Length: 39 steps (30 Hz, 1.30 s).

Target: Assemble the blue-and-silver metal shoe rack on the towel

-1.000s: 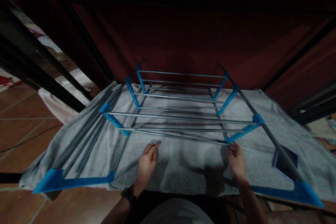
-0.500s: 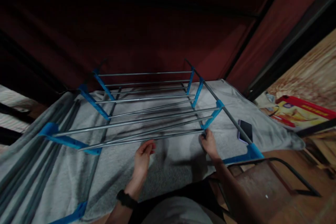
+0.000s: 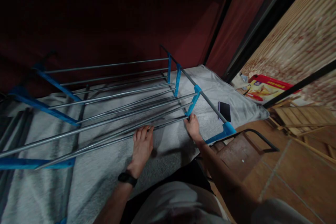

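Note:
A rack of thin grey metal tubes and blue plastic brackets lies on a grey cloth (image 3: 168,143). My left hand (image 3: 143,143), with a black band on its wrist, has its fingers curled over the front metal tube (image 3: 170,123) near its middle. At that tube's right end, my right hand (image 3: 193,126) is closed by the lower end of a blue bracket (image 3: 193,104); its fingertips are partly hidden. Another tube (image 3: 115,134) runs at a slant just behind the front one. Its left end lies over a blue bracket (image 3: 18,163) on the left.
A phone (image 3: 225,111) lies on the cloth beyond the right side tube. Several loose tubes (image 3: 12,140) rest at far left. A red and yellow box (image 3: 270,87), a wooden slatted piece (image 3: 304,119) and a black-framed chair (image 3: 244,148) are on the right. A dark red panel (image 3: 118,24) stands behind.
My view has swung to the right, so the rack sits further left. My left hand has gone from half-curled beside the front tube to fingers over it. My right hand stays at the bracket.

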Tool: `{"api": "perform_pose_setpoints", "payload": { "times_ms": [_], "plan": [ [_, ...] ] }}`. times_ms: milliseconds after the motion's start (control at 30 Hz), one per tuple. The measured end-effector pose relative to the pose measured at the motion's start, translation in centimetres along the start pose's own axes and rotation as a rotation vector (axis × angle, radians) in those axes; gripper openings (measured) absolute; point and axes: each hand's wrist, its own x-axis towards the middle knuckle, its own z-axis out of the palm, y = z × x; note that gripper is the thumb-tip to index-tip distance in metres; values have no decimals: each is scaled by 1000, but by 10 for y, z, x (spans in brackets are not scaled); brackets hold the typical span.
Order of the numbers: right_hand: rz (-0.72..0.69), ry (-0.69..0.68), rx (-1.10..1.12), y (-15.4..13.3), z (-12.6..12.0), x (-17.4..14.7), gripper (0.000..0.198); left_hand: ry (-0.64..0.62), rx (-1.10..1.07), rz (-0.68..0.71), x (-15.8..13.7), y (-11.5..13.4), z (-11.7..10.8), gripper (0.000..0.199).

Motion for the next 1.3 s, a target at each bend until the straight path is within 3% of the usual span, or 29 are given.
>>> {"api": "perform_pose_setpoints", "payload": {
  "times_ms": [200, 467, 600, 800, 1033, 1167, 1300],
  "plan": [
    [66, -10, 19, -4, -1, 5, 22, -270, -5, 242, 48, 27, 19, 54],
    [44, -24, 94, -3, -6, 7, 31, -426, -127, 283, 101, 80, 36, 51],
    [33, -41, 86, 2, -8, 5, 43, -440, -162, 269, 106, 91, 34, 46],
    [26, -52, 101, 18, -2, 12, 55, -396, -158, 280, 103, 87, 38, 44],
    [-15, -49, 117, 29, -1, 15, 52, -427, -246, 213, 108, 90, 44, 39],
    [-29, -42, 256, 29, 2, 17, 43, -484, -261, 201, 113, 91, 44, 40],
    [31, -30, 498, 10, -10, 8, 44, -477, -261, 198, 116, 97, 34, 36]
  ]
}}
